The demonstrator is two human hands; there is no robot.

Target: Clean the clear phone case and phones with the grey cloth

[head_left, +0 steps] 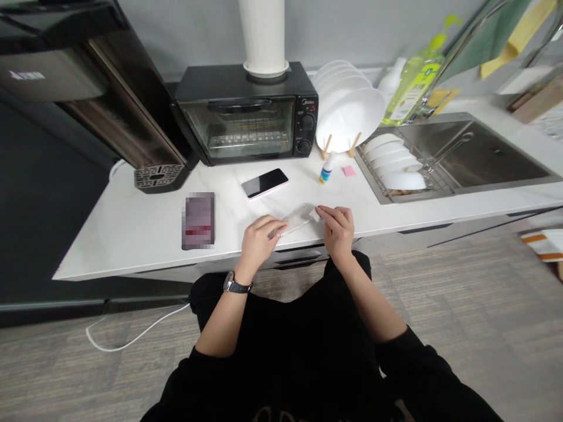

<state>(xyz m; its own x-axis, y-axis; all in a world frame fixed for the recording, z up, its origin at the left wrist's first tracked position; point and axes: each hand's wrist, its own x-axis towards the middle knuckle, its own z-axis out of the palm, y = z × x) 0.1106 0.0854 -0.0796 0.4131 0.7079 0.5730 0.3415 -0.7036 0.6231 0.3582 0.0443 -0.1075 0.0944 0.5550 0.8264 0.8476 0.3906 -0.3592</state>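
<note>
Left hand (258,240) has its fingers pinching the left end of a clear plastic sleeve (295,221), right hand (339,234) the whitish right end, at the tabletop's (149,234) near edge. Probably floppy stuff, so gripping both ends helps straighten it.

A plain grey wall (211,35) rises behind a white countertop (109,234) with faint veining (rather like marble). A steel sink (488,157) is set into it on the right, a dark panel (39,199) stands at the left, and grey-brown patterned flooring (461,305) spreads below.
</note>
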